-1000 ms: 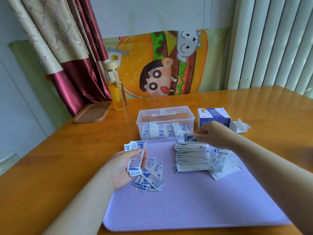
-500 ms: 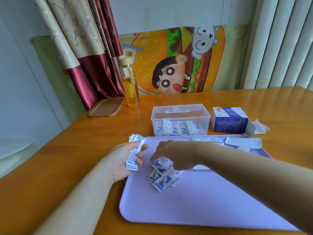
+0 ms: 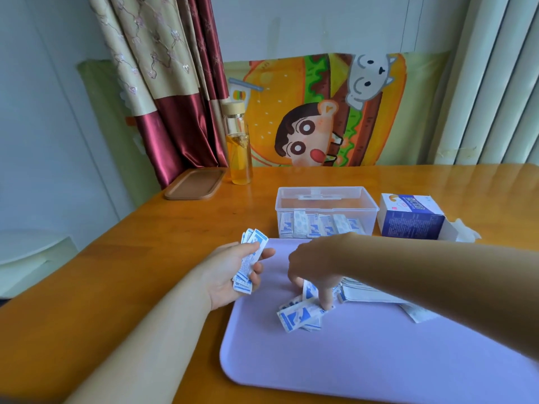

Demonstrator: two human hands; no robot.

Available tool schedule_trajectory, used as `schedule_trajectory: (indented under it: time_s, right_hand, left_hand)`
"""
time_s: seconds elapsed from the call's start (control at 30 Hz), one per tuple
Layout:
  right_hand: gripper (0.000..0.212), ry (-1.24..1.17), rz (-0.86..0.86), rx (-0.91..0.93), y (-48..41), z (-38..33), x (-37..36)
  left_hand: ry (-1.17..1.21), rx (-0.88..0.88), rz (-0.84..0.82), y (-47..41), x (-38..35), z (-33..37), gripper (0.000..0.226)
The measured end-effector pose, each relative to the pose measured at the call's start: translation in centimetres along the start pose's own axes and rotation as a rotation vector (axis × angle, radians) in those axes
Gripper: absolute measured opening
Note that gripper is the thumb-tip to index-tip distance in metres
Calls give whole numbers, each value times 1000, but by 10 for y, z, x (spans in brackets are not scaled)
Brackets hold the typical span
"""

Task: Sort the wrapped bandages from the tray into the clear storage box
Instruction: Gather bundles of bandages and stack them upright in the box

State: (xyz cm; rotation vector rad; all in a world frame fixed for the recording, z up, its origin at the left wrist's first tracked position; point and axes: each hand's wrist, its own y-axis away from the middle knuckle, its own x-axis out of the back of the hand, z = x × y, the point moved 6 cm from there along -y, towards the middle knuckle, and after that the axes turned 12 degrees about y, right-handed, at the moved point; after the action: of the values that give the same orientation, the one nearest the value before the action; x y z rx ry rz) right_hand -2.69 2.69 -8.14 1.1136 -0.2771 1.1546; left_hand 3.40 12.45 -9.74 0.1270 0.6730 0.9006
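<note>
A lilac tray (image 3: pixel 364 360) lies on the wooden table in front of me. My left hand (image 3: pixel 233 272) grips a small bundle of blue-and-white wrapped bandages (image 3: pixel 249 259) just off the tray's left edge. My right hand (image 3: pixel 316 266) reaches down over a loose pile of wrapped bandages (image 3: pixel 297 314) on the tray, fingertips touching the pile; whether it pinches one is hidden. A stack of white strips (image 3: pixel 367 294) lies under my right forearm. Behind the tray stands the clear storage box (image 3: pixel 326 199), open, with a row of upright bandages (image 3: pixel 318 225) along its front wall.
A blue-and-white carton (image 3: pixel 411 218) with an open flap stands right of the box. A glass bottle of yellow liquid (image 3: pixel 239 147) and a brown tray (image 3: pixel 194 185) sit at the back left. A curtain and a cartoon cloth hang behind the table.
My right hand moved from the stack of white strips leftward down onto the loose pile. The left hand keeps its bundle. My head has turned left.
</note>
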Motion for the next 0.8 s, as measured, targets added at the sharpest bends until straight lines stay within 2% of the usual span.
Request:
schedule_trajectory:
  time_s: [0.17,0.27,0.4,0.53,0.63,0.7,0.77,0.8]
  right_hand:
    - [63,-246,-5,-15,6,4,-6]
    - [62,-240,-19,-1,4,2,-9]
    - [59,-247,3,10,1,0,-13]
    - [32,-423,292,-54,9,5,-6]
    - [21,-529,498,-164,16,8,-7]
    - [19,-584,577,-259,19,9,-16]
    - [21,-640,639,-341,20,10,-27]
    - [23,-683,664,-368,21,10,-31]
  left_hand:
    - [-112,-32,9,-1,3,2,18]
    - [-413,-93,20,-3,3,4,19]
    - [-762,-100,-43,-7,-4,-2,21]
    - [-855,-94,-93,-12,-11,-4,29]
    - [-909,-62,-116,-20,-12,-8,37]
    - [-922,-12,-113,-26,-13,-13,54]
    - [-927,35,-95,-32,-12,-16,80]
    - [-917,44,-109,-33,-14,-16,85]
